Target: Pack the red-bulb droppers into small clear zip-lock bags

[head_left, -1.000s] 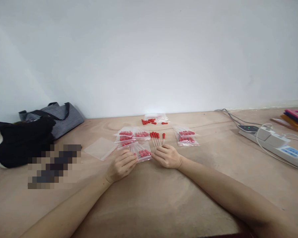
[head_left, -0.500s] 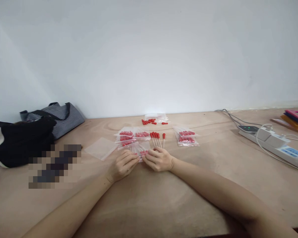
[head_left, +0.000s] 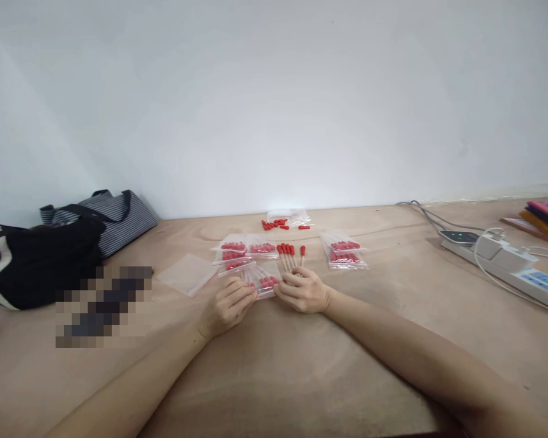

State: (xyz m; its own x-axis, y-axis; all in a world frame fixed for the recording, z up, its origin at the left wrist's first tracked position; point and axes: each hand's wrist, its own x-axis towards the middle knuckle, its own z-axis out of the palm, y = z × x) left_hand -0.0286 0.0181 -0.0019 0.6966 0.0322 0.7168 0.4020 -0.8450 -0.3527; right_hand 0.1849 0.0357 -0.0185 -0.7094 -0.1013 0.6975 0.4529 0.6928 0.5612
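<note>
Between my hands lies a clear zip bag point(head_left: 263, 285) with several red-bulbed droppers inside, its edge toward me. My left hand point(head_left: 231, 306) is closed, pinching the bag's left corner. My right hand point(head_left: 304, 292) grips the right end of the same edge with curled fingers. Just beyond my right hand are several loose droppers point(head_left: 287, 254) with red bulbs and pale stems, their lower ends partly hidden by the hand. More filled zip bags point(head_left: 232, 254) overlap behind my left hand. Another stack of filled bags point(head_left: 344, 252) sits to the right.
Loose red rubber bulbs point(head_left: 274, 224) lie by a clear bag point(head_left: 292, 216) near the wall. A flat clear bag point(head_left: 188, 274) rests left. Farther left are a black bag point(head_left: 41, 255) and a striped bag point(head_left: 123, 222). A power strip point(head_left: 506, 261) with cables stands right.
My right hand has slid right along the bag's near edge, away from my left hand, uncovering more of the bag. My left hand keeps its pinch at the left corner.
</note>
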